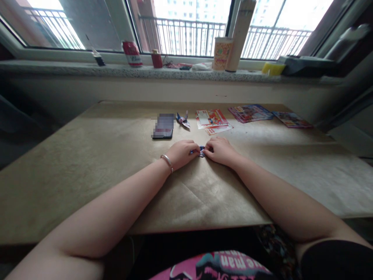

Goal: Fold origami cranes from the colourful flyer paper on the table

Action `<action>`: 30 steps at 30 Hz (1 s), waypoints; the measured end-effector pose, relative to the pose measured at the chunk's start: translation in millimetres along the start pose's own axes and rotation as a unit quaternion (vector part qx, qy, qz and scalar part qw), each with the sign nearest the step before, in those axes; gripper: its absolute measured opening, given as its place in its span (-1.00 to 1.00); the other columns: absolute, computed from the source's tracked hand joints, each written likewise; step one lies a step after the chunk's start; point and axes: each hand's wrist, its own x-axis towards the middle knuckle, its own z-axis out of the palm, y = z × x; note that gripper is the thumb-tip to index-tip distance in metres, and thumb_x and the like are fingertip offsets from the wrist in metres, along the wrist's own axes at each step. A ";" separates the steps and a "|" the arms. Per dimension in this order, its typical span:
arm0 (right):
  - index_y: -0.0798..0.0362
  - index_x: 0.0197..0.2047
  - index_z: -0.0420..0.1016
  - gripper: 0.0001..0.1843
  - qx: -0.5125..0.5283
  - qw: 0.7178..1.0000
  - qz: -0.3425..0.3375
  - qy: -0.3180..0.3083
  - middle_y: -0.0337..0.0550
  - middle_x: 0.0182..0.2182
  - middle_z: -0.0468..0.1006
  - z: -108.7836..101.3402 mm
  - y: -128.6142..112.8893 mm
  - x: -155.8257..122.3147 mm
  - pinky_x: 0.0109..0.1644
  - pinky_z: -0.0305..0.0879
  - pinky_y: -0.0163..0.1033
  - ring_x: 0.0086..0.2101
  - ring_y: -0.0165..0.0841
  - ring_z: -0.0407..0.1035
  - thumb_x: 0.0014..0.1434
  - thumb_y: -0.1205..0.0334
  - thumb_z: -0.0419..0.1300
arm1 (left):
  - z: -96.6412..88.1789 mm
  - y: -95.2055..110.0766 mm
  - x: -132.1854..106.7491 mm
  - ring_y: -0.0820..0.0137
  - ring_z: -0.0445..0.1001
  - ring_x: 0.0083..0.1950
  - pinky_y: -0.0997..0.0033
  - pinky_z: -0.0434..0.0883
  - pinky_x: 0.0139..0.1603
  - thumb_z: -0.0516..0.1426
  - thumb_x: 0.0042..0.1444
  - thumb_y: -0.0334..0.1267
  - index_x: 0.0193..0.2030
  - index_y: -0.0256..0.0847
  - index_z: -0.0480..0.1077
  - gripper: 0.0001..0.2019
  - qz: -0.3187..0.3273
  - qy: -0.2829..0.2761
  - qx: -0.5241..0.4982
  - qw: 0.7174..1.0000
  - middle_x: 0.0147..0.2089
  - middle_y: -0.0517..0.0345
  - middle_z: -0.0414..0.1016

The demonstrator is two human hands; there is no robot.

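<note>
A small folded piece of blue and white printed paper (202, 151) lies on the table between my two hands. My left hand (185, 151), with a bracelet at the wrist, has its fingers closed on the paper's left side. From the other side my right hand (219, 151) pinches the paper's right edge. My fingers cover much of the paper, so its exact shape is hidden. Just beyond my hands sits a folded paper crane (183, 120), blue and white. Left of the crane rests a phone (164, 126), its screen blurred out.
Red and white printed sheets (212, 118) lie past my right hand, with colourful leaflets (250, 112) and another printed stack (293, 119) farther right. On the windowsill (110, 70) stand a red can (132, 53), a red bottle (156, 59), a paper cup (222, 53) and a yellow object (273, 69).
</note>
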 end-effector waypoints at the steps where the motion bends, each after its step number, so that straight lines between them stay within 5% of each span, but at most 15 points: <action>1: 0.02 -0.34 0.56 -0.75 0.001 1.000 0.001 0.001 -0.09 -0.25 0.57 0.5 0.4 0.0 -0.13 0.07 -0.17 -0.15 -0.21 0.37 0.19 0.06 0.15 | -0.8 -2.3 -1.2 0.42 0.46 -0.25 0.47 0.34 -0.21 0.13 0.23 -0.28 -0.22 -0.16 0.54 -0.86 0.037 -0.006 0.006 0.999 -0.25 0.13 0.52; 5: 0.03 -0.36 0.53 -0.78 -0.002 1.000 -0.008 0.030 -0.10 -0.29 0.57 2.8 2.8 -1.5 -0.15 0.07 -0.16 -0.19 -0.22 0.37 0.18 0.09 0.15 | -2.1 -8.1 -3.4 0.38 0.47 -0.18 0.42 0.36 -0.13 0.08 0.28 -0.30 -0.13 -0.13 0.56 -0.79 0.100 -0.001 0.064 0.993 -0.20 0.10 0.55; 10: 0.04 -0.32 0.52 -0.87 0.015 0.993 -0.072 0.088 -0.13 -0.31 0.56 4.5 7.7 -4.7 -0.11 0.11 -0.19 -0.21 -0.26 0.35 0.16 0.18 0.19 | -0.2 -7.0 -1.7 0.39 0.47 -0.20 0.42 0.36 -0.18 0.08 0.28 -0.30 -0.11 -0.09 0.56 -0.79 0.095 0.004 0.114 0.989 -0.21 0.11 0.54; 15: 0.01 -0.28 0.56 -0.85 0.022 0.986 -0.146 0.081 -0.16 -0.31 0.57 -0.1 11.1 -9.4 -0.16 0.14 -0.26 -0.25 -0.32 0.35 0.20 0.26 0.14 | 0.8 -7.0 -1.2 0.38 0.48 -0.20 0.40 0.37 -0.18 0.09 0.28 -0.29 -0.10 -0.07 0.56 -0.79 0.094 0.003 0.127 0.987 -0.21 0.11 0.54; 30: -0.09 -0.17 0.64 -0.74 -0.033 0.990 -0.120 0.068 -0.12 -0.28 0.55 -1.2 10.1 -9.1 -0.13 0.18 -0.23 -0.23 -0.29 0.39 0.20 0.25 0.12 | -0.1 -5.8 -1.3 0.34 0.44 -0.12 0.38 0.40 -0.12 0.06 0.28 -0.38 0.00 -0.10 0.50 -0.74 0.094 -0.029 0.168 0.981 -0.13 0.09 0.50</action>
